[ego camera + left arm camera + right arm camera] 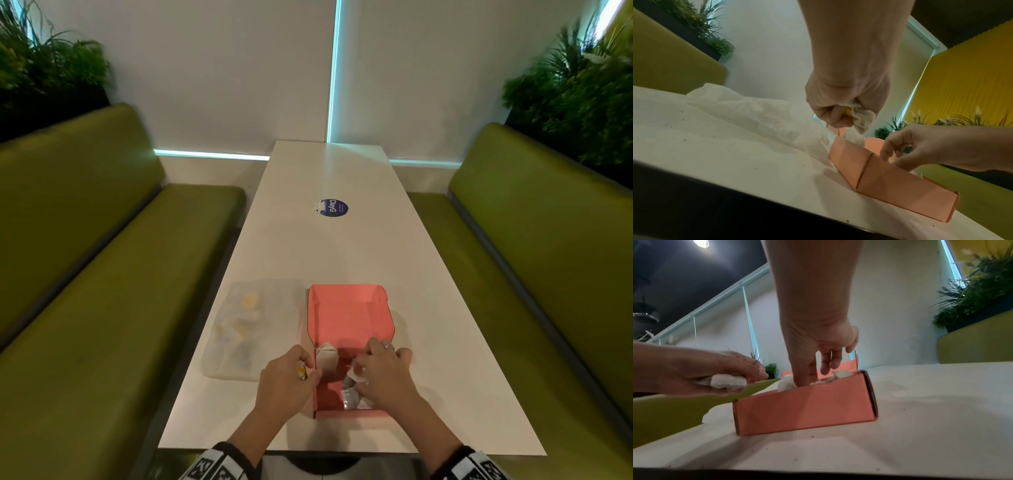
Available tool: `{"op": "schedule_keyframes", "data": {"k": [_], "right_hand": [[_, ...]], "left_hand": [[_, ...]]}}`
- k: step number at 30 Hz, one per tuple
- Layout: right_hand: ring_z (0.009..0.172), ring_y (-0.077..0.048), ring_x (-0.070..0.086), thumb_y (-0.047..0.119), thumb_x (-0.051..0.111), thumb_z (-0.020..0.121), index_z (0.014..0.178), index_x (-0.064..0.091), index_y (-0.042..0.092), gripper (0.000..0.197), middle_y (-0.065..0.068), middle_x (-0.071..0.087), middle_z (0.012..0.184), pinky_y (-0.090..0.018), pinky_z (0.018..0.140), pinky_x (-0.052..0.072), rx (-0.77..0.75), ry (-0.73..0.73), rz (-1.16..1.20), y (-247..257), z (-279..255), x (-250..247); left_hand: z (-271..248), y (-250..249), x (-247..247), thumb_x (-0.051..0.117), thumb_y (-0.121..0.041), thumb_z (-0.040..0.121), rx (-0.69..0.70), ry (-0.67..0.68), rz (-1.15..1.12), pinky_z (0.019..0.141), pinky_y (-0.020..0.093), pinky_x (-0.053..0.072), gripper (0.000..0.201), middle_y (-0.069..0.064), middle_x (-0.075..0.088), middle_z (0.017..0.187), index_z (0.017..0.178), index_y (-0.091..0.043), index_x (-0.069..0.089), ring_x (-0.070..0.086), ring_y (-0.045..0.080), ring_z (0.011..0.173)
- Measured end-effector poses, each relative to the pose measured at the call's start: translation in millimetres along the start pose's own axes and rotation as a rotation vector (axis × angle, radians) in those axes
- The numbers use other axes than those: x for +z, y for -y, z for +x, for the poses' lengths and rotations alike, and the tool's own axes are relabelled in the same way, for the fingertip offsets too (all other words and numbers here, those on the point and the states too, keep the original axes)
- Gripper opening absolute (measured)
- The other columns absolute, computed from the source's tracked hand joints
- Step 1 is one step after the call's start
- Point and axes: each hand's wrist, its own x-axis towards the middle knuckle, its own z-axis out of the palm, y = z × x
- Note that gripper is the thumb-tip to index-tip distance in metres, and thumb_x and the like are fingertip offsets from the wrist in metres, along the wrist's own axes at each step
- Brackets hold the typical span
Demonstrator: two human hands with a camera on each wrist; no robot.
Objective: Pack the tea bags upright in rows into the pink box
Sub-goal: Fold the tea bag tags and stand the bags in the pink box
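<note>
The pink box (349, 308) lies open on the white table (329, 246), near me. Inside it, a white tea bag (325, 356) leans on the left wall and more tea bags (352, 399) sit in the near right corner. My left hand (291, 373) hovers at the box's left wall and grips a crumpled tea bag (863, 120) with a yellow tag. My right hand (380, 366) reaches down into the box, thumb and forefinger pinching a tea bag (356, 373). In the right wrist view the box wall (803, 405) hides those fingertips.
A clear plastic bag (239, 329) holding several tea bags with yellow tags lies just left of the box. A round blue sticker (334, 208) marks the table's middle. Green benches (102, 291) run along both sides, and the table's front edge is close below my wrists.
</note>
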Motion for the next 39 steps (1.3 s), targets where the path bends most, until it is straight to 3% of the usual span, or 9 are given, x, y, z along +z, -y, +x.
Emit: {"op": "schedule_keyframes", "data": {"k": [6, 9, 12, 15, 22, 25, 28, 34, 39], "right_hand": [[0.098, -0.013, 0.053, 0.033, 0.063, 0.084, 0.084, 0.067, 0.022, 0.012, 0.009, 0.053, 0.091, -0.032, 0.084, 0.035, 0.153, -0.162, 0.411, -16, 7, -22], [0.080, -0.021, 0.059, 0.012, 0.060, 0.086, 0.083, 0.063, 0.010, 0.005, -0.004, 0.064, 0.084, -0.027, 0.069, 0.043, 0.275, -0.307, 0.783, -27, 8, -42], [0.067, -0.017, 0.058, 0.008, 0.053, 0.093, 0.084, 0.057, 0.010, 0.009, -0.009, 0.064, 0.082, -0.019, 0.057, 0.044, 0.363, -0.260, 1.162, -30, 4, -59], [0.051, -0.011, 0.057, 0.007, 0.050, 0.095, 0.087, 0.054, 0.007, 0.009, -0.007, 0.060, 0.072, -0.019, 0.050, 0.046, 0.337, -0.190, 1.295, -28, 0, -71], [0.047, -0.008, 0.057, 0.004, 0.049, 0.095, 0.085, 0.053, 0.007, 0.011, -0.006, 0.061, 0.065, -0.017, 0.047, 0.045, 0.239, -0.081, 1.337, -16, -5, -73], [0.050, -0.008, 0.055, 0.003, 0.050, 0.094, 0.084, 0.054, 0.008, 0.012, -0.003, 0.059, 0.064, -0.016, 0.047, 0.043, 0.156, -0.005, 1.299, -11, -7, -73], [0.054, -0.005, 0.056, 0.002, 0.056, 0.090, 0.084, 0.057, 0.008, 0.009, -0.003, 0.061, 0.070, -0.016, 0.051, 0.044, 0.063, 0.041, 1.258, -8, -9, -70], [0.065, -0.006, 0.054, 0.012, 0.074, 0.078, 0.076, 0.068, 0.019, 0.010, 0.008, 0.064, 0.074, -0.016, 0.062, 0.046, -0.067, 0.049, 0.955, -11, -9, -66], [0.064, -0.003, 0.051, 0.014, 0.075, 0.077, 0.075, 0.065, 0.027, 0.017, 0.012, 0.061, 0.084, -0.013, 0.060, 0.043, -0.153, 0.104, 0.841, -4, -7, -65]], "left_hand": [[2, -2, -5, 0.066, -0.028, 0.082, 0.024, -0.017, -0.055, 0.056, 0.008, 0.036, 0.026, -0.016, 0.061, 0.075, 0.072, -0.040, 0.045, 0.057, 0.007, 0.072], [3, -5, -6, 0.066, -0.022, 0.081, 0.063, -0.029, -0.088, 0.059, 0.007, 0.038, 0.032, -0.018, 0.063, 0.080, 0.070, -0.043, 0.046, 0.059, 0.005, 0.075], [4, -9, -5, 0.069, -0.015, 0.080, 0.142, -0.037, -0.172, 0.067, 0.006, 0.040, 0.029, -0.018, 0.062, 0.085, 0.075, -0.040, 0.056, 0.058, 0.000, 0.080], [6, -13, -4, 0.069, -0.014, 0.081, 0.213, -0.025, -0.234, 0.074, 0.007, 0.042, 0.018, -0.017, 0.063, 0.090, 0.086, -0.031, 0.067, 0.060, -0.001, 0.087], [5, -32, -6, 0.064, -0.024, 0.088, 0.247, 0.094, -0.368, 0.082, 0.006, 0.045, 0.023, -0.021, 0.061, 0.104, 0.110, -0.022, 0.067, 0.056, -0.013, 0.096], [5, -40, -7, 0.064, -0.025, 0.088, 0.251, 0.132, -0.455, 0.069, 0.005, 0.046, 0.026, -0.017, 0.065, 0.099, 0.114, -0.022, 0.066, 0.059, -0.015, 0.082], [7, -41, -7, 0.066, -0.022, 0.087, 0.236, 0.130, -0.441, 0.057, 0.012, 0.045, 0.010, -0.012, 0.066, 0.077, 0.096, -0.021, 0.071, 0.059, -0.001, 0.061], [4, -34, -8, 0.067, -0.017, 0.085, 0.231, 0.156, -0.375, 0.056, 0.020, 0.052, 0.008, 0.000, 0.070, 0.070, 0.083, -0.024, 0.069, 0.065, 0.013, 0.058], [1, -29, -10, 0.068, -0.021, 0.085, 0.223, 0.140, -0.355, 0.054, 0.018, 0.048, 0.012, -0.015, 0.064, 0.062, 0.077, -0.030, 0.067, 0.059, 0.003, 0.053]]}}
